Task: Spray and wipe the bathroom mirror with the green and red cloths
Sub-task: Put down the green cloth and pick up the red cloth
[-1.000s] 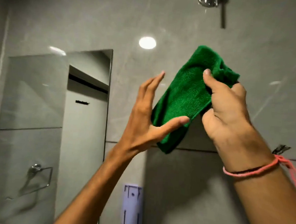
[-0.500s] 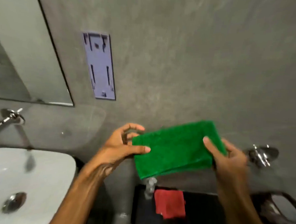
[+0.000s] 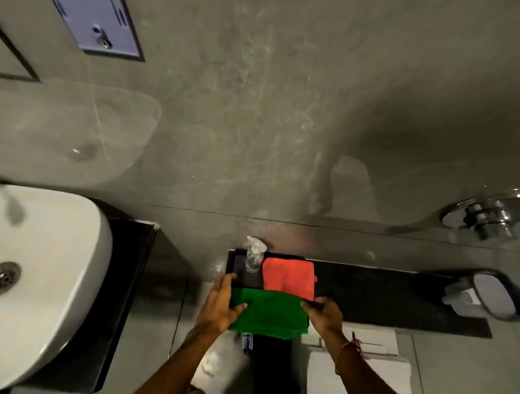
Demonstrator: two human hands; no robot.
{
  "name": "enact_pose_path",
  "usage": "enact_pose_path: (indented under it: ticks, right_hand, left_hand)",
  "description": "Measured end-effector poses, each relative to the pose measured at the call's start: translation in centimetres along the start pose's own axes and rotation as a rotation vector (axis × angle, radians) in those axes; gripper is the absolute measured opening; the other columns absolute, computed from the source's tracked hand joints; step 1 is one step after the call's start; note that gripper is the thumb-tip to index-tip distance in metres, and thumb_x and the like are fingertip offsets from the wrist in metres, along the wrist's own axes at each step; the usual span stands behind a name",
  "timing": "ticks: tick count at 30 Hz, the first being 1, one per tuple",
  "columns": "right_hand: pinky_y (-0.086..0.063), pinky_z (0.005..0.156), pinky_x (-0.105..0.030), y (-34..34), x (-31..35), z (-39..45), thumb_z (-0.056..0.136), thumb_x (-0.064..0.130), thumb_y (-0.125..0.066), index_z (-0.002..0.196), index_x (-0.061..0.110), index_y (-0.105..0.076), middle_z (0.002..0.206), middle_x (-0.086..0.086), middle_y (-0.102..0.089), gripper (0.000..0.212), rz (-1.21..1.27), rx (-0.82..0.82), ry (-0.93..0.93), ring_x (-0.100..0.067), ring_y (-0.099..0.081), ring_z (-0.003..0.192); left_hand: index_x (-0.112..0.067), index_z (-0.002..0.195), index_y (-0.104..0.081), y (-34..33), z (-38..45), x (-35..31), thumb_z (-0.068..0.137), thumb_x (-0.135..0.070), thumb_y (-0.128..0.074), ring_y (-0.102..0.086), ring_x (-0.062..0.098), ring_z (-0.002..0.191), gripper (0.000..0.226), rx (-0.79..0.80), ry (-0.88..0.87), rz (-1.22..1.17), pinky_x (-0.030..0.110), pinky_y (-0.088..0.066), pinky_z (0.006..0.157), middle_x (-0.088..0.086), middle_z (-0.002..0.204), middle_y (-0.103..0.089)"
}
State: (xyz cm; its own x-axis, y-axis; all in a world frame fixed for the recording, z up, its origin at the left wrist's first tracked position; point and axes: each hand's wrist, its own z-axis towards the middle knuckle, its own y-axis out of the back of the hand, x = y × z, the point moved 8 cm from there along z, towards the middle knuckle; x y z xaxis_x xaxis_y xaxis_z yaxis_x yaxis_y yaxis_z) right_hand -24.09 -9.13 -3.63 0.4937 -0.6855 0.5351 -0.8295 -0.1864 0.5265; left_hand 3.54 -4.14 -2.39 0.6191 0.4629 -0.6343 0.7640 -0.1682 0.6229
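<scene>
We hold the folded green cloth (image 3: 269, 313) flat between both hands, our left hand (image 3: 220, 304) pinching its left edge and our right hand (image 3: 324, 316) its right, over the front of a dark ledge (image 3: 398, 297). It hides the near edge of the red cloth (image 3: 289, 278), which lies just beside a clear spray bottle (image 3: 253, 255) against the wall. The sink (image 3: 37, 275) is cut off at left, and the ledge is bare to the right.

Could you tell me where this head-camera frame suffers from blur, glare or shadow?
Head view: dim overall; the white ceramic sink smears with motion blur; the glossy grey wall tiles show streaky glare; a broad shadow darkens the wall's right side; the folded green cloth stays fairly sharp.
</scene>
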Motion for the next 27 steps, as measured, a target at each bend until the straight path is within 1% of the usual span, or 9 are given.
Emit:
enact_pose_path:
  ticks: [3,5,8,12,17,19,22,25,27]
  right_hand:
    - [-0.05,0.108,-0.046,0.0,2.0,2.4,0.081,0.027,-0.087,0.13,-0.004,-0.059,0.132,-0.028,-0.066,0.065,-0.082,-0.028,0.073,-0.039,-0.064,0.125]
    - [-0.05,0.107,-0.046,-0.6,3.6,3.9,0.078,0.03,-0.089,0.13,-0.005,-0.058,0.132,-0.029,-0.065,0.07,-0.115,-0.035,0.1,-0.04,-0.064,0.126]
    - [-0.053,0.104,-0.049,-1.8,5.4,5.5,0.074,0.028,-0.092,0.122,-0.005,-0.063,0.13,-0.031,-0.067,0.065,-0.161,-0.056,0.104,-0.043,-0.065,0.123]
    - [-0.055,0.099,-0.05,-3.7,5.1,6.3,0.073,0.018,-0.091,0.121,-0.006,-0.063,0.127,-0.035,-0.066,0.061,-0.158,-0.088,0.081,-0.049,-0.065,0.12]
    - [-0.055,0.098,-0.051,-2.4,5.9,5.6,0.082,0.009,-0.083,0.121,-0.006,-0.073,0.123,-0.034,-0.071,0.043,-0.173,-0.115,0.124,-0.051,-0.067,0.117]
    - [-0.055,0.097,-0.052,-0.1,7.6,3.6,0.082,0.006,-0.081,0.12,-0.006,-0.072,0.119,-0.035,-0.073,0.041,-0.174,-0.157,0.249,-0.053,-0.068,0.113]
    - [-0.055,0.084,-0.05,4.1,10.4,-0.4,0.078,0.025,-0.079,0.112,-0.006,-0.073,0.104,-0.035,-0.075,0.047,-0.196,-0.17,0.493,-0.05,-0.073,0.098]
    - [-0.052,0.075,-0.036,8.0,14.6,-5.7,0.076,0.022,-0.091,0.108,0.006,-0.076,0.093,-0.015,-0.08,0.039,-0.228,-0.007,0.661,-0.026,-0.073,0.081]
    - [-0.051,0.069,-0.018,9.6,19.4,-11.3,0.066,0.037,-0.09,0.094,0.024,-0.077,0.079,0.007,-0.08,0.034,-0.251,0.169,0.8,0.001,-0.066,0.068]
  left_hand:
    - [-0.021,0.16,-0.02,3.0,0.5,0.9,0.085,-0.071,-0.052,-0.03,0.033,0.153,0.096,-0.253,-0.053,0.402,0.052,-0.023,0.123,0.014,0.168,-0.024]
    - [-0.024,0.161,-0.019,5.3,0.3,0.0,0.085,-0.078,-0.042,-0.02,0.032,0.157,0.096,-0.386,-0.157,0.57,0.061,-0.012,0.123,0.016,0.17,-0.017]
    - [-0.024,0.16,-0.021,6.9,0.6,-1.0,0.087,-0.079,-0.035,-0.017,0.034,0.158,0.093,-0.414,-0.245,0.703,0.07,-0.014,0.121,0.019,0.17,-0.016]
    - [-0.027,0.161,-0.013,7.8,1.4,-0.4,0.087,-0.082,-0.028,-0.014,0.034,0.158,0.093,-0.396,-0.223,0.791,0.073,-0.012,0.119,0.02,0.17,-0.013]
    - [-0.03,0.161,-0.011,9.4,0.9,-0.6,0.087,-0.083,-0.025,-0.012,0.033,0.159,0.093,-0.461,-0.219,0.82,0.074,-0.01,0.118,0.018,0.171,-0.01]
    - [-0.032,0.161,-0.011,10.3,0.2,-1.0,0.086,-0.084,-0.025,-0.009,0.038,0.158,0.093,-0.485,-0.226,0.82,0.076,-0.01,0.117,0.016,0.172,-0.009]
    - [-0.037,0.16,-0.011,12.2,-1.1,-3.4,0.084,-0.087,-0.027,-0.005,0.048,0.156,0.092,-0.479,-0.248,0.768,0.08,-0.011,0.115,0.012,0.172,-0.008]
    - [-0.041,0.16,-0.004,14.5,-4.0,-7.1,0.085,-0.085,-0.027,0.002,0.045,0.157,0.089,-0.462,-0.332,0.629,0.077,-0.011,0.118,0.009,0.173,0.001]
    - [-0.045,0.158,-0.002,16.6,-6.4,-10.4,0.089,-0.079,-0.032,-0.002,0.029,0.16,0.083,-0.423,-0.452,0.262,0.066,-0.014,0.125,0.001,0.173,0.002]
